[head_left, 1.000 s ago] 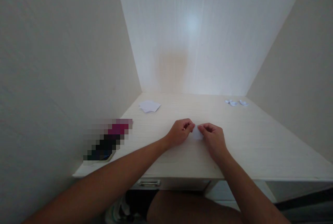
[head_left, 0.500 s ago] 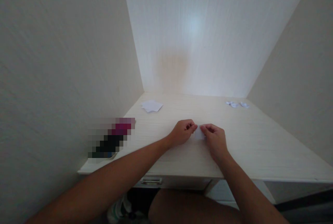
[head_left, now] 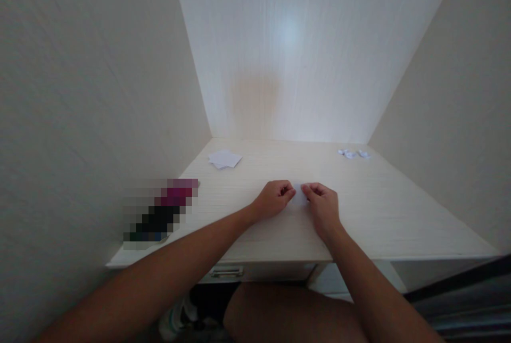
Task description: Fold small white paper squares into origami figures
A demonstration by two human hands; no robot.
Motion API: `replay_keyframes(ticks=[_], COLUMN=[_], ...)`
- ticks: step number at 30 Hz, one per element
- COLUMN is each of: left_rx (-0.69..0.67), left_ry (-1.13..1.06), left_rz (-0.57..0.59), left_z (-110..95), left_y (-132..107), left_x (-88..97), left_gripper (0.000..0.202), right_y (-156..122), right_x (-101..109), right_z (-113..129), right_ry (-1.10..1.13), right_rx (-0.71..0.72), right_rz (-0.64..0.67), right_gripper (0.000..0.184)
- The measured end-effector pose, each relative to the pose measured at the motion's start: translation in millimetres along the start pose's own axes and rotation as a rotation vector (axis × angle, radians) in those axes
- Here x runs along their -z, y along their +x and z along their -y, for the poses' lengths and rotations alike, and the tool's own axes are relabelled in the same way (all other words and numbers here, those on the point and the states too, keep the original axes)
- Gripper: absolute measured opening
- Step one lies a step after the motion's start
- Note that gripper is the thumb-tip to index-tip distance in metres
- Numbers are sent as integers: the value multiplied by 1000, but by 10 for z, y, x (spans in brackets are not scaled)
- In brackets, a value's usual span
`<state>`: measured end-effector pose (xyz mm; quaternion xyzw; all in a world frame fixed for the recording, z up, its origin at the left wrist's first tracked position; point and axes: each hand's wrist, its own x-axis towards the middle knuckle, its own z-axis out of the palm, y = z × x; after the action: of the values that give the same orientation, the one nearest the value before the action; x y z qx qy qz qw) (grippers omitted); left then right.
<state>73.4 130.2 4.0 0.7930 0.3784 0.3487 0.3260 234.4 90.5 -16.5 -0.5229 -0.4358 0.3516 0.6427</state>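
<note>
Small white paper [head_left: 298, 195] on the desk [head_left: 379, 215], pinched by left hand [head_left: 274, 199] at its 9 o'clock and right hand [head_left: 321, 206] at 3 o'clock; uneven pulling could tear or skew it.

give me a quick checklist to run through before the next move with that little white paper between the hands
1. The small white paper piece lies on the pale wooden desk: ok.
2. The left hand has its fingers closed at the paper's left edge: ok.
3. The right hand has its fingers closed at the right edge: ok.
4. Paper edges lined up: cannot tell, the fingers hide most of it.
5. The stack of white paper squares sits at the far left, apart from both hands: ok.
6. The small folded white pieces lie at the far right, out of the way: ok.
</note>
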Motion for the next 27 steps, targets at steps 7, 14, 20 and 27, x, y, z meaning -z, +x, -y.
replay_keyframes(ticks=[7, 14, 20, 27], left_rx=[-19, -67, -90, -49], left_ry=[39, 95, 122, 59], left_rz=[36, 72, 80, 74], left_z=[-22, -26, -60, -74], left_y=[-10, -28, -38, -30], left_x=[-3, -25, -25, 0], left_gripper=[25, 21, 21, 22], right_y=[24, 46, 45, 43], right_x=[-11, -23, -37, -44], right_z=[-16, -36, -41, -25], right_ry=[30, 89, 143, 208], right_rx=[-3, -8, -18, -33], right_rz=[-57, -104, -118, -100], right_gripper=[31, 29, 28, 29])
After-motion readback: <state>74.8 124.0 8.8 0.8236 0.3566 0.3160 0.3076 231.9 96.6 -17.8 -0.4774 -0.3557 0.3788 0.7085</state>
